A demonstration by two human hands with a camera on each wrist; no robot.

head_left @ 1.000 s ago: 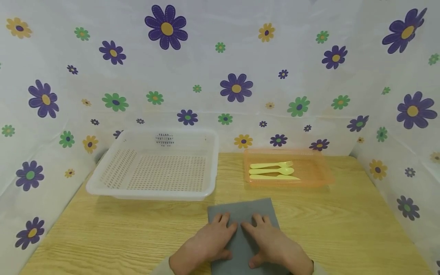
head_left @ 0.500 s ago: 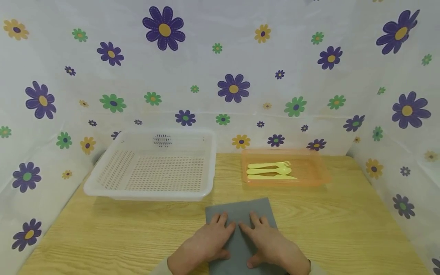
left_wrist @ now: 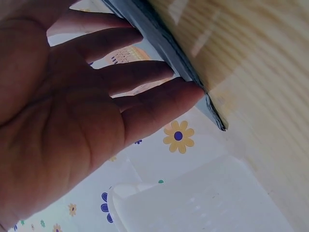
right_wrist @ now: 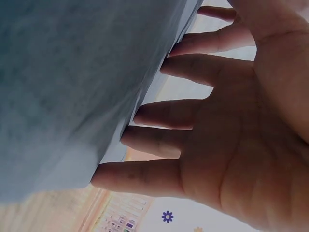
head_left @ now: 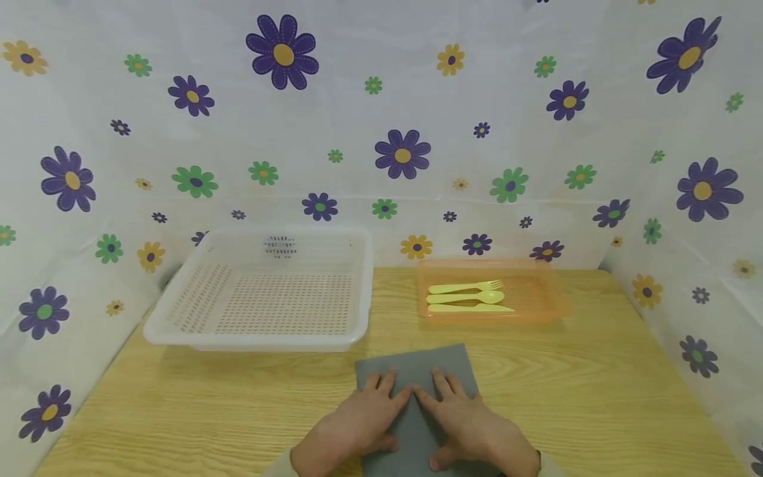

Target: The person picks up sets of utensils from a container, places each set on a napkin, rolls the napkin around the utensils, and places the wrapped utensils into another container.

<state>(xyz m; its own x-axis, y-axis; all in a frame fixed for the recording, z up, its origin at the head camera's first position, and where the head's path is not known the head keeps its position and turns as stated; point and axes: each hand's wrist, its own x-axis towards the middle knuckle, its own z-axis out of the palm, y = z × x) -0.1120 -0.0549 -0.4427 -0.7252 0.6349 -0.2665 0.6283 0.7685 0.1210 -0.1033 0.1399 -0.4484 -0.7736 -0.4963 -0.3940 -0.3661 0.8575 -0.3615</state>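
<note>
A folded grey cloth [head_left: 417,363] lies on the table, its lower end cut off by the head view's bottom edge. My left hand [head_left: 371,417] rests on its left part with the fingers spread. On the right part rests my right hand [head_left: 463,419], fingers also spread, the two index fingertips nearly meeting in the middle. The left wrist view shows the layered edge of the cloth [left_wrist: 169,48] under the fingertips of that hand [left_wrist: 72,111]. From the right wrist, the fingertips of the right hand [right_wrist: 222,130] touch the cloth's surface [right_wrist: 63,92], which has slight creases.
At the back left of the wooden table [head_left: 238,391] stands a white perforated basket [head_left: 250,341]. An orange tray [head_left: 539,298] at the back right holds a yellow fork [head_left: 459,287], spoon [head_left: 465,298] and knife [head_left: 467,308]. A flower-printed sheet [head_left: 352,132] surrounds the table's back and sides.
The head view has shifted slightly. Both hands stay on the cloth, and the index fingertips have come a little closer together.
</note>
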